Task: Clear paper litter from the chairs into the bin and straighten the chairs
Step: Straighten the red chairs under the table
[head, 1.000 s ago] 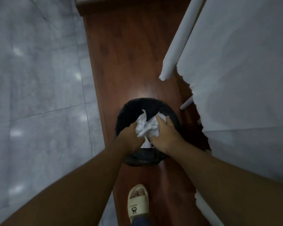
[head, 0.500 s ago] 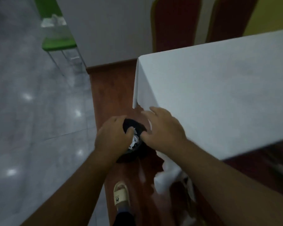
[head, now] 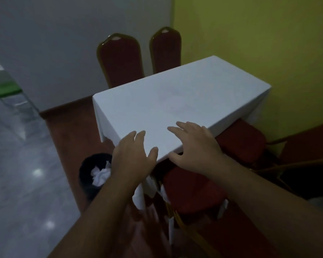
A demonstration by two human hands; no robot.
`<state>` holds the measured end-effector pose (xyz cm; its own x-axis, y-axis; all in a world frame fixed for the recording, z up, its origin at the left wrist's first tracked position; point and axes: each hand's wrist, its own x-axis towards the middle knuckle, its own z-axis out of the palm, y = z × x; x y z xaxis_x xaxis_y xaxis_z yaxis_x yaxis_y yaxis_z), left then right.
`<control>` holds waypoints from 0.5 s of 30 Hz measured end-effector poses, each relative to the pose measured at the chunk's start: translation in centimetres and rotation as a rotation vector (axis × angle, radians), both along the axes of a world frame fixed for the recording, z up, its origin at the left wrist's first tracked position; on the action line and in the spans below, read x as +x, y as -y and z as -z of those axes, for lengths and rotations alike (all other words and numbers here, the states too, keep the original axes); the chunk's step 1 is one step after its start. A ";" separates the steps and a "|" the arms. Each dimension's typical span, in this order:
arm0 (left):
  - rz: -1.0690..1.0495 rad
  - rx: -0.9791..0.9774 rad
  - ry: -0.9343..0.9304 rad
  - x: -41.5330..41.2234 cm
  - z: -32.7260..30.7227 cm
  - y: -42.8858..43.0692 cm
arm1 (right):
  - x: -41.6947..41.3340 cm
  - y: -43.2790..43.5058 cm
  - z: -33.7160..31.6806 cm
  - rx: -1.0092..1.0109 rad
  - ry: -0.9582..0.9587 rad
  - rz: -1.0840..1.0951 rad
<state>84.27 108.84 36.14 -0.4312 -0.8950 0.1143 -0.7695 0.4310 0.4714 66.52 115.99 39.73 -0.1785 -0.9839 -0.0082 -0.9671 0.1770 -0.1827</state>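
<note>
Nearest the camera, both hands, left hand [head: 132,157] and right hand [head: 198,148], hover empty with fingers spread. Crumpled paper [head: 100,175] sits in the bin [head: 86,172]; beyond, red chairs [head: 192,190] tuck under the table [head: 175,101], likely next to straighten.

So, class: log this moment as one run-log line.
left hand: open, empty | right hand: open, empty | crumpled paper: in bin | near chairs: not straightened
</note>
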 end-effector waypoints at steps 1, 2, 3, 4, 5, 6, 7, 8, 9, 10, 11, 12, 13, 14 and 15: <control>0.008 -0.003 0.001 -0.4 -0.3 -0.4 | -0.6 -0.7 -0.3 -0.010 -0.004 0.008; 0.010 -0.003 0.001 -0.8 -0.5 -1.0 | -1.3 -1.3 -0.5 -0.018 -0.004 0.014; 0.007 -0.001 -0.004 -1.3 -0.7 -1.5 | -2.1 -2.0 -0.7 -0.023 -0.004 0.015; -0.001 0.001 -0.014 -1.8 -1.0 -2.2 | -2.9 -2.5 -0.7 -0.026 -0.006 0.012; -0.005 0.002 -0.022 -2.5 -1.2 -3.0 | -3.8 -3.1 -0.7 -0.030 -0.009 0.007; -0.007 0.002 -0.023 -3.3 -1.3 -3.8 | -4.8 -3.6 -0.7 -0.034 -0.009 0.000; -0.008 0.001 -0.020 -4.2 -1.4 -4.7 | -6.0 -4.1 -0.6 -0.038 -0.004 -0.010; -0.011 -0.003 -0.018 -5.3 -1.4 -5.6 | -7.3 -4.5 -0.5 -0.038 0.000 -0.024; -0.022 -0.010 -0.017 -6.5 -1.3 -6.4 | -8.7 -4.8 -0.4 -0.035 0.002 -0.043; -0.039 -0.015 -0.010 -7.9 -1.2 -7.2 | -10.1 -5.1 -0.3 -0.034 0.004 -0.064; -0.059 -0.016 0.002 -9.4 -1.0 -8.0 | -11.7 -5.5 0.0 -0.036 0.008 -0.088; -0.080 -0.010 0.017 -10.9 -0.7 -8.8 | -13.3 -5.9 0.2 -0.039 0.014 -0.116; -0.106 0.007 0.025 -12.6 -0.3 -9.6 | -15.0 -6.3 0.4 -0.039 0.020 -0.149; -0.137 0.028 0.027 -14.2 -0.1 -10.5 | -16.7 -6.7 0.5 -0.030 0.023 -0.178; -0.165 0.049 0.027 -15.8 0.1 -11.4 | -18.4 -7.2 0.6 -0.016 0.022 -0.195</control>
<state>68.45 120.19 36.09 -0.2806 -0.9580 0.0595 -0.8406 0.2752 0.4665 48.11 123.18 39.11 0.0159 -0.9999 0.0055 -0.9786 -0.0167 -0.2051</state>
